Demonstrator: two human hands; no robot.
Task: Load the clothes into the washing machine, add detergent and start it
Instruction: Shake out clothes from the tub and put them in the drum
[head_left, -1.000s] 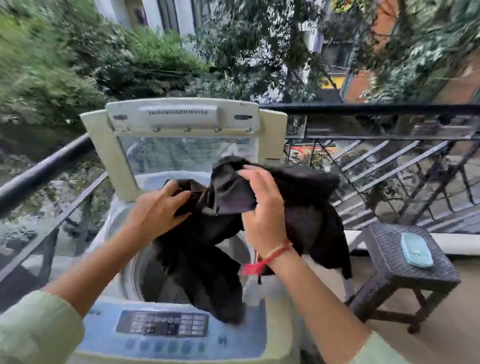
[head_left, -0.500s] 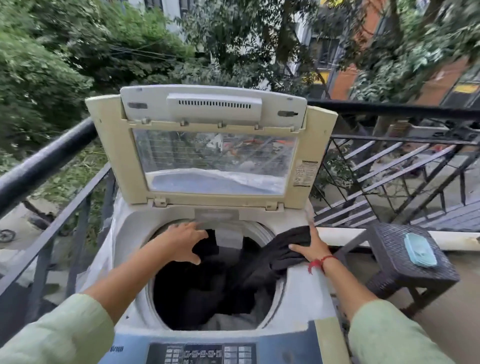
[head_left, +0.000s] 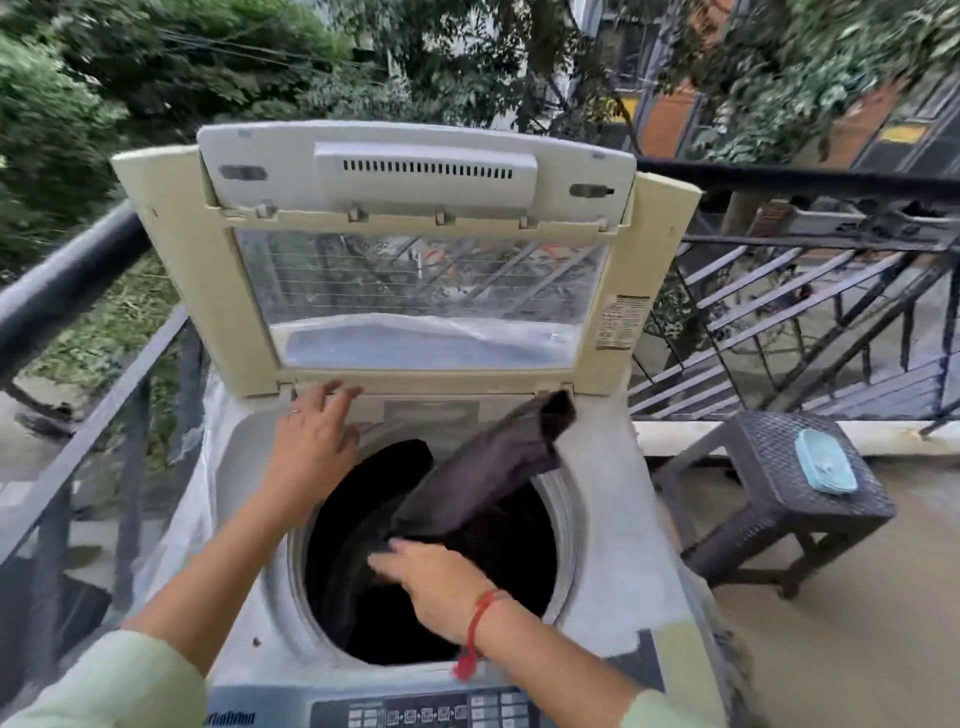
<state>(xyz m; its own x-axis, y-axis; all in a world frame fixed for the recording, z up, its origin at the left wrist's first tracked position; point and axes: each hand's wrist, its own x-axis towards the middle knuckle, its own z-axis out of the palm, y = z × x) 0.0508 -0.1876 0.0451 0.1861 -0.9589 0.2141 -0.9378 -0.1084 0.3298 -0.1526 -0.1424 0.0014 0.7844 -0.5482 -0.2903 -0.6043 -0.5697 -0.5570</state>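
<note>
Hands first: the left hand (head_left: 314, 436) lies flat and open, fingers spread, on the back rim of the washer (head_left: 602, 525), just below the hinge of the raised lid (head_left: 415, 249), holding nothing. The right hand (head_left: 441, 587) reaches over the drum (head_left: 558, 519) from the near side, palm down, fingers extended onto the dark clothes (head_left: 488, 483); whether it pinches the fabric or only presses it cannot be told. A red thread (head_left: 478, 629) is tied round that wrist, and both arms end in pale green sleeves (head_left: 119, 686).

Most of the clothes sit inside the drum as a black mass, while one grey-black fold rises out of it and drapes over the far right edge, its end touching the top of the washer near the lid's right hinge. The lid stands upright, its clear window showing the railing (head_left: 779, 291) behind. A control panel (head_left: 415, 712) runs along the near edge of the washer.

To the right, apart from the washer, a dark woven stool (head_left: 779, 488) stands on the balcony floor with a light blue case (head_left: 826, 462) lying on its top. Trees and buildings fill the background beyond the railing
</note>
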